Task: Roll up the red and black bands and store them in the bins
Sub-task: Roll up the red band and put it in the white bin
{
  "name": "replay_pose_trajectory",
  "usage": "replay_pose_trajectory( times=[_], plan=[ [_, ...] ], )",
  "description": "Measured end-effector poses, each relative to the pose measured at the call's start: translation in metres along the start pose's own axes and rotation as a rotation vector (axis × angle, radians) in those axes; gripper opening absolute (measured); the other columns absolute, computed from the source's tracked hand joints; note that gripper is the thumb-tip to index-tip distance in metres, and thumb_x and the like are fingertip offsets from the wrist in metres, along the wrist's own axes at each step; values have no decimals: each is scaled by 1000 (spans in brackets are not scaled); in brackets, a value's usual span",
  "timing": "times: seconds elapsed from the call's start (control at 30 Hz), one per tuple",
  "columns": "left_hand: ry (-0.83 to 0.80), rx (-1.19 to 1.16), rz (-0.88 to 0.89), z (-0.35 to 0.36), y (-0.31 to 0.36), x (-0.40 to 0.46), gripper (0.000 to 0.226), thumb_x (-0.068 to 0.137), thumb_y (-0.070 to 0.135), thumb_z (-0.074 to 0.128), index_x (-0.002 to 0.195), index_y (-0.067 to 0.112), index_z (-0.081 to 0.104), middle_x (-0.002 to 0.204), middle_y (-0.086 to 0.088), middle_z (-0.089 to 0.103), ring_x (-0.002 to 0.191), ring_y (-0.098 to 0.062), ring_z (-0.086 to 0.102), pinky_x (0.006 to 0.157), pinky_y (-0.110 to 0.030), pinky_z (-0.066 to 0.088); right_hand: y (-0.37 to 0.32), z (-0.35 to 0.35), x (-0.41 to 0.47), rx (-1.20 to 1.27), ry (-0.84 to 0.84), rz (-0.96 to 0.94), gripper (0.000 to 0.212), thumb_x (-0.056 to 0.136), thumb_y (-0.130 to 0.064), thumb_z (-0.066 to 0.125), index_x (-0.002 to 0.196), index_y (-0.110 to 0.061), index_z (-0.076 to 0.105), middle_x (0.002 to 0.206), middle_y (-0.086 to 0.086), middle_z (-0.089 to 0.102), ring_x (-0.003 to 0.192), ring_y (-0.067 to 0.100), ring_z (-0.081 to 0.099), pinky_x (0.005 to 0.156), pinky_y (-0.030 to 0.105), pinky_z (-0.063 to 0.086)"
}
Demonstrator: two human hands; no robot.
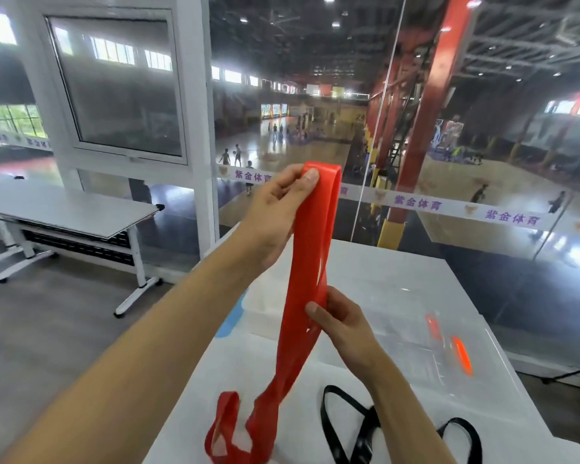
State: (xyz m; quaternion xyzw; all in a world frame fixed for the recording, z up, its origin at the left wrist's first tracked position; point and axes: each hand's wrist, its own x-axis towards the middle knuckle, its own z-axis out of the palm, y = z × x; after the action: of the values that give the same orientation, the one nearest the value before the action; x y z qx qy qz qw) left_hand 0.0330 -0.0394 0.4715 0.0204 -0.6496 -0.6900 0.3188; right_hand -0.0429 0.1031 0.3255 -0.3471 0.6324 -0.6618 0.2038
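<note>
At the centre of the frame we see the left hand (277,209) raised, its fingers (310,175) pinching the folded top of the red band (310,262), thumb on the near face. Lower down, right of centre, the right hand (344,326) pinches the same band from its right edge, thumb lying across the front and the other fingers behind. The band hangs stretched between both hands, its loose tail looping onto the white worktop (416,283) at the bottom. The black band (365,426) lies unrolled at lower right, beside clear bins (426,349) with orange latches
</note>
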Motion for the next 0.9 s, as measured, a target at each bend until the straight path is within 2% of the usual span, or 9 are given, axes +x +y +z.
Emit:
replay_pose_trajectory(
  times=[0.17,0.27,0.4,0.5,0.6,0.67,0.73,0.8,0.9],
  plan=[
    [67,-43,113,-5,47,17,22,100,29,57,118,23,69,109,-1,75,100,-20,74,84,-44,62,-47,-7,21,-99,82,-123,39,82,-43,70,116,-25,72,105,-9,77,97,21,74,88,32,62],
    [119,-66,164,-5,82,29,19,99,35,58,110,27,71,104,0,77,99,-24,74,85,-43,62,-69,-16,39,-49,27,-148,24,95,-27,64,117,-21,72,100,-5,77,94,21,73,87,33,60],
    [125,-117,186,2,108,40,19,99,34,60,110,24,72,102,-2,77,98,-24,74,85,-41,61,-94,-8,65,-54,217,-225,25,108,-9,42,103,-13,67,67,1,53,65,15,50,63,27,43],
    [112,-149,203,8,121,48,23,101,32,58,113,18,71,94,0,77,87,-18,75,73,-34,62,-115,5,80,-4,235,-258,32,111,-24,36,96,-11,61,65,-1,41,62,15,38,61,28,36],
    [95,-119,235,16,131,54,22,101,33,58,113,20,71,99,-4,75,93,-24,73,79,-43,63,-127,15,88,162,126,-116,60,97,-67,44,96,-10,64,78,15,52,74,29,52,75,34,48],
    [97,-77,261,24,136,57,16,100,32,59,104,24,72,97,-5,74,90,-25,72,82,-47,64,-129,18,93,-15,85,-79,63,102,-63,36,121,-11,67,101,18,70,94,29,68,91,34,54],
    [115,-35,294,29,140,62,13,98,33,62,99,26,73,100,-10,74,93,-32,71,87,-52,61,-135,22,94,-141,54,-127,46,109,-47,32,126,-22,66,112,4,71,105,21,67,90,28,55],
    [138,8,321,30,141,66,14,96,33,65,104,25,75,105,-11,76,99,-34,73,85,-49,62,-148,23,94,1,80,-173,52,105,-53,32,125,-19,66,114,4,73,110,24,68,88,29,54],
    [169,78,359,31,135,67,14,94,30,69,104,22,76,95,0,78,86,-13,75,73,-27,63,-177,16,88,277,-5,-319,80,91,-73,36,136,-12,61,124,12,72,116,28,68,93,37,55]
  ],
)
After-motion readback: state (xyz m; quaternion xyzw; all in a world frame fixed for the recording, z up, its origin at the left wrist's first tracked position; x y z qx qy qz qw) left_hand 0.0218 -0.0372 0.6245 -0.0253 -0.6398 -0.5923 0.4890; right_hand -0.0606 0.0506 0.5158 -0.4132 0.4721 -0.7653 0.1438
